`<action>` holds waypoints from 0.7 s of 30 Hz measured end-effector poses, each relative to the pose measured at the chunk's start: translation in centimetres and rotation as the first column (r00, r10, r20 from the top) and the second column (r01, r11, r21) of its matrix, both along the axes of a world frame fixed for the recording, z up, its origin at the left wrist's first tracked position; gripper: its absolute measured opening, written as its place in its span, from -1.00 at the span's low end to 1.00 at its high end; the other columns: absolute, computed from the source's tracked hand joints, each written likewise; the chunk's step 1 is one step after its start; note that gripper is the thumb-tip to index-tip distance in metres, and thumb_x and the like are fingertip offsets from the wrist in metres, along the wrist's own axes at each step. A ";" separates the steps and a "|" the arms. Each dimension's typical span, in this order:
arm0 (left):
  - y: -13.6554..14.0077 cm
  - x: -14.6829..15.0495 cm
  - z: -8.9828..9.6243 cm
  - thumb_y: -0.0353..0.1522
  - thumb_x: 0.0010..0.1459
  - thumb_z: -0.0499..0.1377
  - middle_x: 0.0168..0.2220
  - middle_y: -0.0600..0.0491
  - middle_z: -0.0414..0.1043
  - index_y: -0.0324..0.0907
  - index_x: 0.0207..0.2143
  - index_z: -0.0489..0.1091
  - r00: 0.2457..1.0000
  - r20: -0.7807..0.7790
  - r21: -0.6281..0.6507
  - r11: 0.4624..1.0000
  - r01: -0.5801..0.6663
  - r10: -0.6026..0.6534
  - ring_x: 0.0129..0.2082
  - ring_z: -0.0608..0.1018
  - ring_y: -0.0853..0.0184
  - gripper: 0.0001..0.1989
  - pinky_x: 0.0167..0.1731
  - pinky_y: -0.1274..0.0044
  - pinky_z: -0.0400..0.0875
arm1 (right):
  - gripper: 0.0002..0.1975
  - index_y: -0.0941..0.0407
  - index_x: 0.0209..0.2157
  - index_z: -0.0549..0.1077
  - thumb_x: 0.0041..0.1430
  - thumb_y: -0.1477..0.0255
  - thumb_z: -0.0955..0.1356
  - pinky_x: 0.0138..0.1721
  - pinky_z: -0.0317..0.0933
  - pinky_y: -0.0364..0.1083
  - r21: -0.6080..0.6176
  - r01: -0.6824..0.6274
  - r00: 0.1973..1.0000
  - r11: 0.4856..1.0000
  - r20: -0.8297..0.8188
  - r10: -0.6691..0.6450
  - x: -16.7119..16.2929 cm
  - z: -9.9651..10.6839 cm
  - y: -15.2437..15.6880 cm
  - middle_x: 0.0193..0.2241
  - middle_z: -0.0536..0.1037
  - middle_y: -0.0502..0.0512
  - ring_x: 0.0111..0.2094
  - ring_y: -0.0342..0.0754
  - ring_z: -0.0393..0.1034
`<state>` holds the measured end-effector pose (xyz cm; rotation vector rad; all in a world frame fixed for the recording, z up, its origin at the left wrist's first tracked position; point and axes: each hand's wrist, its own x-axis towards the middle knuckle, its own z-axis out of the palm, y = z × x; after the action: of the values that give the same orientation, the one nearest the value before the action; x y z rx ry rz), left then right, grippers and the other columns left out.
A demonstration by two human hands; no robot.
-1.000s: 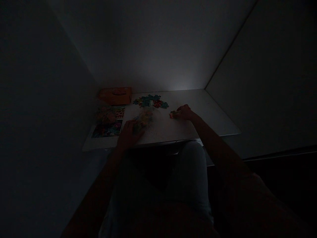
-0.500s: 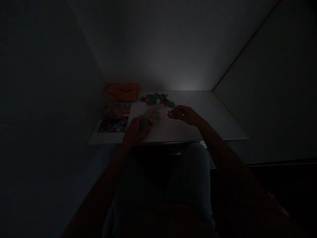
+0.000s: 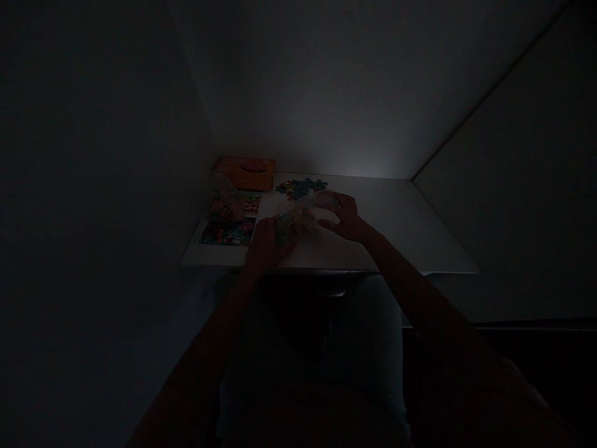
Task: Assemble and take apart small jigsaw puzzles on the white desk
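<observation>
The scene is very dark. A clear plastic bag with puzzle pieces inside (image 3: 296, 222) lies on the white table between my hands. My left hand (image 3: 267, 249) grips the bag's left side, thumb along its near edge. At the bag's right end is my right hand (image 3: 344, 216), its thumb and fingers apart around the bag's upper edge; no piece shows in them. Beyond the bag lies a pile of loose jigsaw pieces (image 3: 303, 186), mostly teal with some yellow and red, partly covered by the bag and my right hand.
An orange box (image 3: 249, 174) stands at the back left against the wall. In front of it lies a printed picture sheet (image 3: 227, 231), with another crumpled clear bag (image 3: 228, 204) over its upper part. Walls border the white table (image 3: 401, 230) at the back and sides.
My right hand held a few puzzle pieces right of the bag; it has moved slightly left to the bag and the pieces no longer show. The view has shifted, moving everything slightly right.
</observation>
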<state>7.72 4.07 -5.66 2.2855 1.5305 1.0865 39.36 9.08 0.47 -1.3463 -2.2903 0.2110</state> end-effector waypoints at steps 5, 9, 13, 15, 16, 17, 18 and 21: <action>0.0 0.1 -0.2 0.04 0.29 0.42 0.31 -0.36 0.35 -0.23 0.40 0.21 1.000 0.011 0.026 1.000 0.011 -0.011 0.36 0.44 -0.16 -0.14 0.43 0.04 0.38 | -0.15 0.05 0.46 0.46 0.45 -0.27 0.37 0.63 0.00 0.24 -0.212 -0.208 0.966 0.955 -0.199 0.166 -0.6 -1.4 -0.2 0.51 0.22 0.26 0.57 0.22 0.07; -0.1 0.0 -0.2 0.06 0.28 0.43 0.32 -0.35 0.33 -0.21 0.42 0.19 1.000 0.015 0.041 0.999 -0.006 0.005 0.36 0.43 -0.18 -0.11 0.43 0.01 0.38 | -0.18 0.07 0.32 0.56 0.46 -0.31 0.32 0.62 0.06 0.24 -0.238 -0.278 0.942 0.931 -0.256 0.217 -2.0 -0.8 0.7 0.40 0.34 0.29 0.49 0.19 0.20; -0.2 0.0 -0.2 0.07 0.34 0.37 0.33 -0.36 0.33 -0.22 0.43 0.18 1.000 0.016 0.036 0.999 -0.003 0.002 0.38 0.41 -0.18 -0.14 0.43 0.01 0.37 | -0.34 0.03 0.24 0.62 0.51 -0.20 0.33 0.54 0.25 0.24 -0.255 -0.285 0.947 0.924 -0.227 0.229 -3.1 -0.6 0.7 0.32 0.36 0.28 0.45 0.18 0.21; -0.2 0.0 -0.2 0.07 0.38 0.34 0.33 -0.37 0.32 -0.23 0.43 0.18 1.000 0.025 0.037 0.999 -0.005 0.004 0.39 0.40 -0.17 -0.16 0.44 0.02 0.37 | -0.32 0.02 0.21 0.64 0.48 -0.23 0.34 0.49 0.33 0.23 -0.264 -0.278 0.948 0.923 -0.231 0.220 -3.7 -0.6 0.4 0.33 0.34 0.29 0.49 0.22 0.14; -0.2 0.0 -0.2 0.07 0.39 0.33 0.33 -0.37 0.32 -0.24 0.43 0.17 0.999 0.033 0.039 0.999 -0.009 0.007 0.39 0.40 -0.17 -0.16 0.44 0.02 0.36 | -0.29 0.03 0.18 0.65 0.46 -0.27 0.33 0.47 0.36 0.23 -0.265 -0.265 0.949 0.927 -0.241 0.203 -4.0 -0.6 0.3 0.32 0.36 0.29 0.51 0.24 0.09; -0.2 0.0 -0.3 0.07 0.39 0.33 0.34 -0.38 0.32 -0.25 0.44 0.17 0.999 0.041 0.043 0.999 -0.012 0.010 0.40 0.39 -0.17 -0.16 0.45 0.02 0.35 | -0.26 0.02 0.15 0.66 0.45 -0.32 0.32 0.46 0.37 0.24 -0.266 -0.244 0.951 0.933 -0.254 0.176 -4.3 -0.6 0.3 0.30 0.39 0.29 0.53 0.26 0.06; -0.1 0.1 -0.3 0.06 0.39 0.32 0.34 -0.39 0.32 -0.27 0.44 0.17 0.999 0.051 0.046 0.999 -0.018 0.016 0.40 0.39 -0.17 -0.16 0.45 0.02 0.34 | -0.22 0.03 0.10 0.67 0.43 -0.37 0.30 0.44 0.39 0.25 -0.268 -0.214 0.953 0.939 -0.270 0.140 -4.7 -0.5 0.3 0.26 0.44 0.30 0.52 0.27 0.08; 0.0 0.1 -0.4 0.08 0.40 0.31 0.37 -0.43 0.29 -0.28 0.46 0.12 0.995 0.081 0.051 0.997 -0.055 0.051 0.43 0.36 -0.19 -0.12 0.49 -0.05 0.26 | -0.11 0.06 -0.05 0.67 0.34 -0.50 0.27 0.28 0.50 0.22 -0.303 -0.115 0.949 0.946 -0.316 0.014 -5.3 0.4 0.4 0.03 0.57 0.32 0.28 0.26 0.40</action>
<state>7.83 4.03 -6.10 2.2178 1.5581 1.2312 34.10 9.45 0.91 -1.2779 -2.0925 0.7892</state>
